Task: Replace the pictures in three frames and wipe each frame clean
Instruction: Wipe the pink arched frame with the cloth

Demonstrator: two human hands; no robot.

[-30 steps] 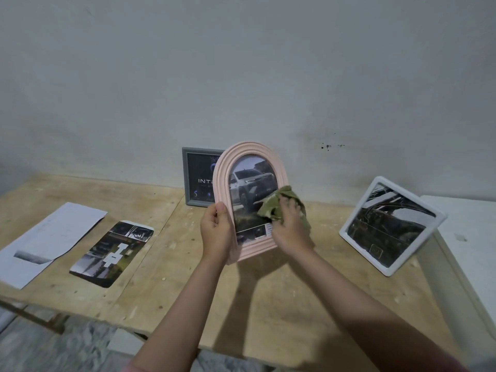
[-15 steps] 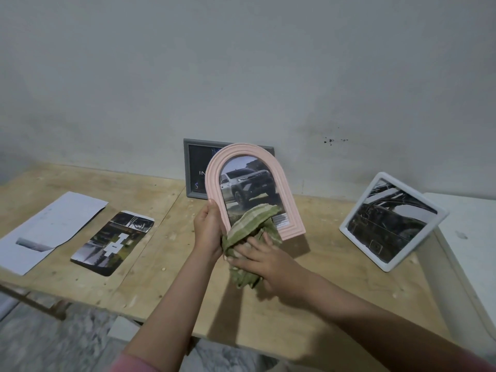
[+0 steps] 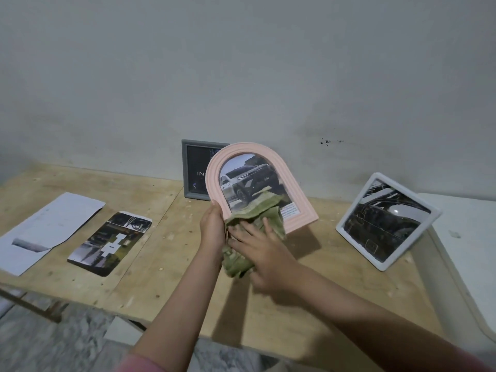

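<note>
All three frames appear to carry car or poster pictures already: the grey frame [image 3: 193, 170] stands against the wall, the white frame [image 3: 386, 221] leans at the right of the table [image 3: 166, 285], and the pink arched frame [image 3: 257, 183] is in hand, tilted with its arch toward the wall. Two loose prints, a white sheet [image 3: 51, 229] and a dark printed picture [image 3: 110, 242], lie flat at the left, well apart from the frames; they look like the removed pictures, though that is a judgement. So the swapping seems done and the wiping is under way on what may be the last frame; whether the other two have been cleaned cannot be told. The left hand [image 3: 213, 228] holds the pink frame by its lower left edge, its grip closed around the rim with the thumb on the front. The right hand [image 3: 257, 248] lies with fingers spread flat on the green cloth [image 3: 252, 229], pressing it against the frame's lower front; the cloth covers the bottom of the picture and hangs below the frame's lower edge.
</note>
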